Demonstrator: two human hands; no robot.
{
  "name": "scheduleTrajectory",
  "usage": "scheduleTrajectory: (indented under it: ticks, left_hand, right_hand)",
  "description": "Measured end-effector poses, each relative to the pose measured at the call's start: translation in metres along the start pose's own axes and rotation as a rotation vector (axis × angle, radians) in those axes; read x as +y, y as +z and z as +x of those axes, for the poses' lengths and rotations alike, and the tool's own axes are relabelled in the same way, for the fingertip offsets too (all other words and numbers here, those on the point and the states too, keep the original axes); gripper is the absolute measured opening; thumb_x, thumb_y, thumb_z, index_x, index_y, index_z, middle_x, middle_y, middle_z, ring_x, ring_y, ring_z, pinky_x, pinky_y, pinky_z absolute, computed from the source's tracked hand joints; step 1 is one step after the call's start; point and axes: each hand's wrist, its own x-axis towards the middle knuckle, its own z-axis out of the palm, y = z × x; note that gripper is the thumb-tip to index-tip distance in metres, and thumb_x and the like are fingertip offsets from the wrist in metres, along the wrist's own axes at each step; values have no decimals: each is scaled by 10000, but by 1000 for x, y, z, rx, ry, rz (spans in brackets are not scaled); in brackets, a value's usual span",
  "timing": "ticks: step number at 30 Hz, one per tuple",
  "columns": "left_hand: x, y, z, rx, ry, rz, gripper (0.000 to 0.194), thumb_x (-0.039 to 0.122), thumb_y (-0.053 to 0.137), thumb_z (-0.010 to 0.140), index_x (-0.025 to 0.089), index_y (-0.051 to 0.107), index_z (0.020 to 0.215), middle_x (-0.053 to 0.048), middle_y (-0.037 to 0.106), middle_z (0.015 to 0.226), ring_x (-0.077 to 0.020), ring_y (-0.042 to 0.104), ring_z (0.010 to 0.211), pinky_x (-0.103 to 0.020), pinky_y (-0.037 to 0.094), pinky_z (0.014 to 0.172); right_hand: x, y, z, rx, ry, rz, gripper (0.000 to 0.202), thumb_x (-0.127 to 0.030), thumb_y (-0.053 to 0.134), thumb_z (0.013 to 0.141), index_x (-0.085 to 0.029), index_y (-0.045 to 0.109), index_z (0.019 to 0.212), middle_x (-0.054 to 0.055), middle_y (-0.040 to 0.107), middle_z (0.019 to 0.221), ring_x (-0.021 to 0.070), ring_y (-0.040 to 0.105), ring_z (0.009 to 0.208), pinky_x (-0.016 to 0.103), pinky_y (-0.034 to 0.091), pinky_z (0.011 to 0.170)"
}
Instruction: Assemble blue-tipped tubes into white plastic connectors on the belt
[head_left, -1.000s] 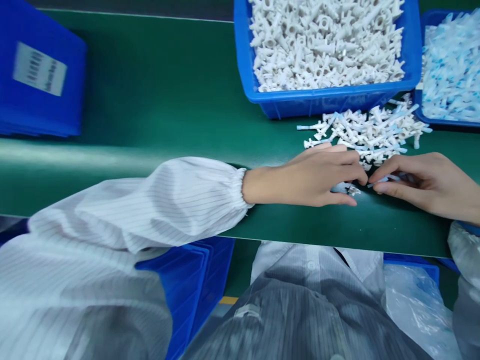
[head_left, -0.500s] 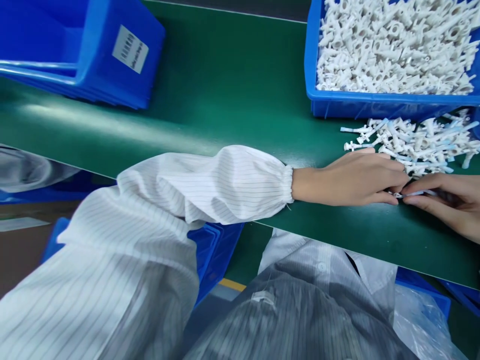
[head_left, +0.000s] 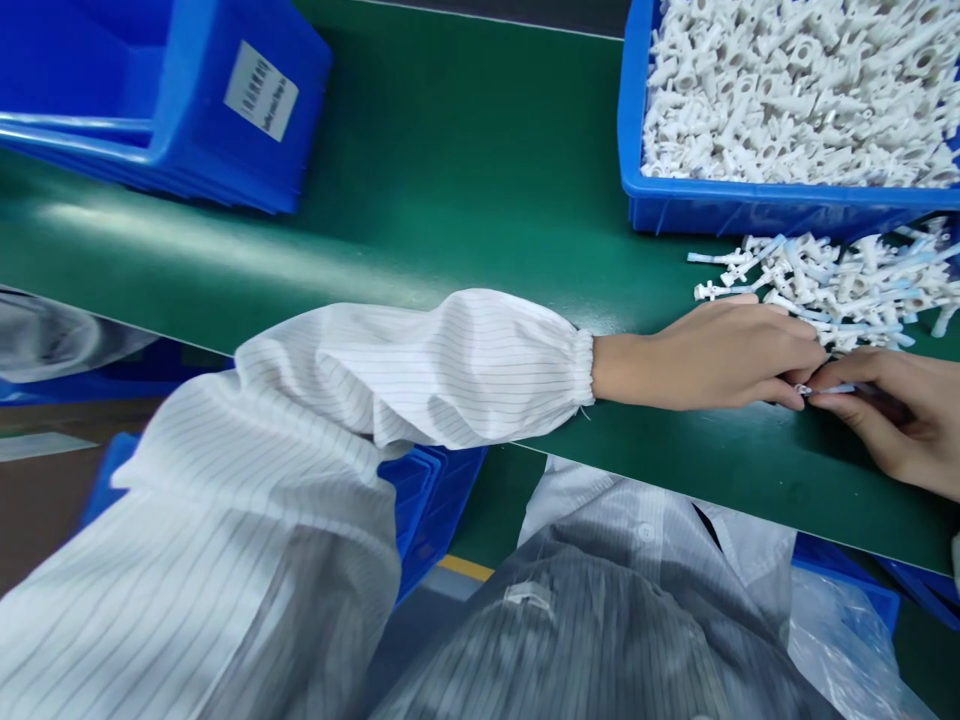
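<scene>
My left hand (head_left: 716, 358) reaches in from the left, and its thumb and fingers pinch one end of a small white plastic fitting (head_left: 802, 390). From the other side, the thumb and forefinger of my right hand (head_left: 900, 415) close on the thin pale blue tube (head_left: 844, 388) at that fitting. The fingertips of both hands almost meet and cover much of the piece. Just beyond them a loose pile of white fittings with pale blue tubes (head_left: 847, 285) lies on the green table (head_left: 465, 190).
Behind the pile stands a blue bin (head_left: 750, 190) heaped with white plastic fittings. Several nested blue bins (head_left: 311, 110) with a barcode label (head_left: 261, 92) stand at the far left. More blue bins (head_left: 442, 500) and a clear plastic bag (head_left: 847, 640) show below the table edge.
Both hands stay together on the fitting and have barely moved. The right thumb and forefinger have shifted slightly, and the view has drifted a little.
</scene>
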Motion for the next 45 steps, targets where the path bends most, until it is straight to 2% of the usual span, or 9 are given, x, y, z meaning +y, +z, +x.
scheduleTrajectory:
  ticks: [8,14,18,24,29,35,37,41,45]
  left_hand:
    - [-1,2,-1,24,5,2,289,428,563,1002,164,667,943,-20,680,966,-164,598,917,-290,357,808]
    - [0,1,0,35,-17,-26,211,332,607,990,153,683,908,-5,697,924,-141,609,848,-282,319,753]
    - [1,0,1,27,-25,-49,202,332,624,981,155,694,913,-7,708,935,-139,617,830,-281,300,728]
    - [2,0,1,14,-30,-13,235,358,618,985,150,701,913,-9,697,907,-145,620,834,-295,304,730]
    - [3,0,1,20,-40,-2,248,362,617,982,150,682,873,-11,679,867,-150,615,808,-300,326,758]
    - [5,-3,2,7,-61,-49,240,340,653,959,150,690,816,-14,681,839,-163,628,822,-320,349,817]
    - [5,-4,4,6,-62,-73,251,342,664,950,154,699,787,-7,684,817,-161,629,804,-331,354,829]
    - [4,-6,9,-2,-69,-119,258,310,675,935,161,694,725,3,690,777,-158,620,755,-336,363,822]
    - [4,-7,10,-7,-90,-122,258,296,684,922,158,681,703,-8,686,763,-168,616,750,-325,354,787]
  right_hand:
    - [-4,-1,4,36,58,47,159,-274,594,989,-214,627,845,-45,638,616,65,450,395,199,352,423]
    - [-3,3,2,55,82,79,161,-272,601,985,-211,651,844,-19,679,672,70,460,408,212,359,424]
    - [-3,4,2,77,61,95,105,-234,623,969,-219,648,868,-19,708,732,69,464,418,215,363,429]
    - [-6,1,3,53,76,95,96,-193,604,960,-229,640,878,-21,710,742,75,501,446,216,372,440]
    - [-7,3,6,70,30,126,114,-172,582,951,-225,629,863,-18,706,720,94,606,524,199,425,478]
    - [-9,4,4,61,-59,21,125,-131,544,975,-228,599,917,-13,716,781,104,667,621,192,483,575]
    - [-9,3,3,57,-76,-64,146,-113,524,973,-232,595,928,-12,723,793,113,682,646,201,467,553]
    - [-13,0,2,42,-105,-199,248,-22,475,902,-244,582,914,-27,716,761,125,667,606,229,414,495]
    - [-16,-3,2,-7,-134,-212,314,27,416,851,-224,589,927,3,705,798,146,655,652,252,408,534]
